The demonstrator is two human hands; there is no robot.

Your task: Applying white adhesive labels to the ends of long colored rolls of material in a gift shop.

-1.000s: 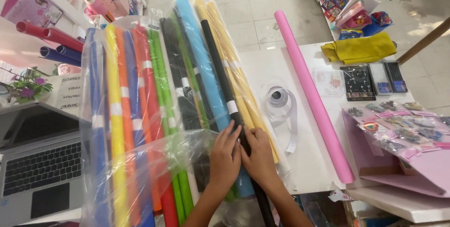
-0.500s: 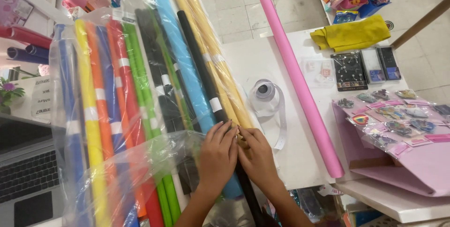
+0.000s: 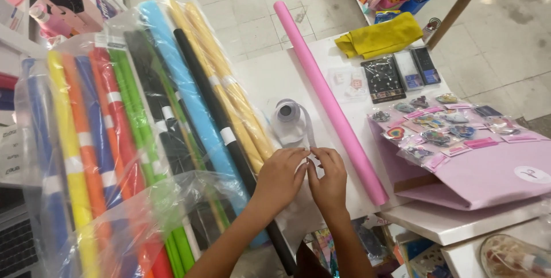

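- Translucent ribbon spool [image 3: 288, 111] lies mid-counter, its loose tail running toward the near edge, where left hand [image 3: 279, 176] and right hand [image 3: 329, 179] pinch it, fingers curled narrow.
- Earlier, both hands pressed the black roll [image 3: 229, 137]; they have shifted right.

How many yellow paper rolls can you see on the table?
3: one bright yellow roll inside the plastic bag at far left, and two golden-yellow rolls side by side right of the black roll. Others may be hidden underneath.
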